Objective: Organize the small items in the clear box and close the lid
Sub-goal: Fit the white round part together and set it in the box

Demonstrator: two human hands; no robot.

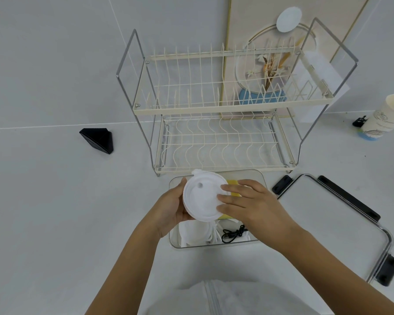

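both hands, left hand and right hand, grasp a round white plastic cup lid above the clear rectangular box; lay it flat beside the black cable, then fetch the clear lid at 3 o'clock.

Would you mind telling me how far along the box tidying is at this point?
Partly done. A black cable, some white pieces and something yellow already lie in the clear box. In hand: the left hand and right hand both hold a white round cup lid above the box. Left to do: set that down inside, then fit the box lid, which lies on the table at right.
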